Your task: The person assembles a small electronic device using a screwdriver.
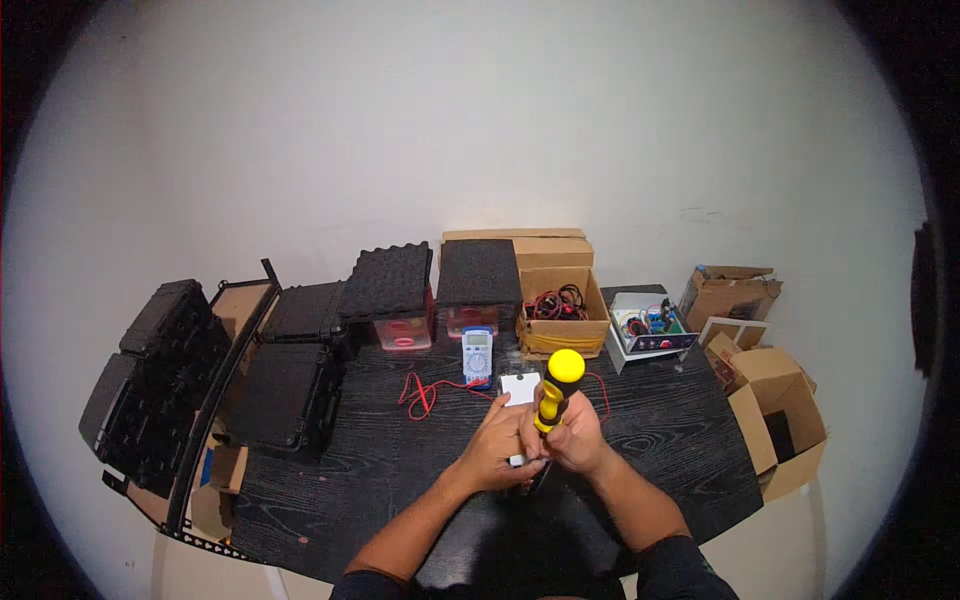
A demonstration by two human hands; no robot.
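Head view: black wood-grain table [400, 470] against plain white wall [480, 130]. Right hand [578, 440] grips yellow-black screwdriver [556, 390] at frame centre; left hand [497, 448] pinches small white part [516, 460] beneath. Multimeter [477, 355], cardboard boxes [563, 310], black cases [290, 390] behind.

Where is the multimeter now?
In the head view the multimeter lies mid-table, just beyond the hands, between the clear red-lidded boxes and the cardboard box of cables.

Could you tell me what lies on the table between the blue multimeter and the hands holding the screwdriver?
In the head view, a small white plate and the red test leads lie between the multimeter and the hands.
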